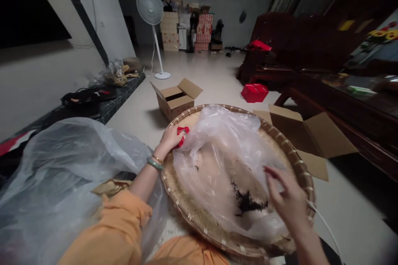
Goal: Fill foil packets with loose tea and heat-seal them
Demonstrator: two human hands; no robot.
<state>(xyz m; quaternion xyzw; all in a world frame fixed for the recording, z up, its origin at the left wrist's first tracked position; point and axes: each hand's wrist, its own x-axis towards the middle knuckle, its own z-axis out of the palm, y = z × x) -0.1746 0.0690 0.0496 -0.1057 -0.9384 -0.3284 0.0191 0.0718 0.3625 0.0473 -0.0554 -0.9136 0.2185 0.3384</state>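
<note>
A round woven bamboo tray [183, 209] is in front of me, with a clear plastic bag [220, 120] spread open across it. A small heap of dark, loose tea-like leaves [248, 202] lies on the plastic, towards the near right. At the tray's left rim, my left hand [169, 138] has its fingers closed on a small red packet [183, 136], partly covered by the fingers. My right hand [287, 198] is over the right side of the plastic, slightly blurred. Its thumb and forefinger meet at the tips; anything between them is too small to make out.
An open cardboard box [177, 101] stands beyond the tray, and another open carton [311, 132] is at the right. A red box [255, 92] sits on the floor. Large plastic sheeting [77, 165] lies at left. A white fan [150, 8] stands farther back. A white cord [326, 225] runs right of the tray.
</note>
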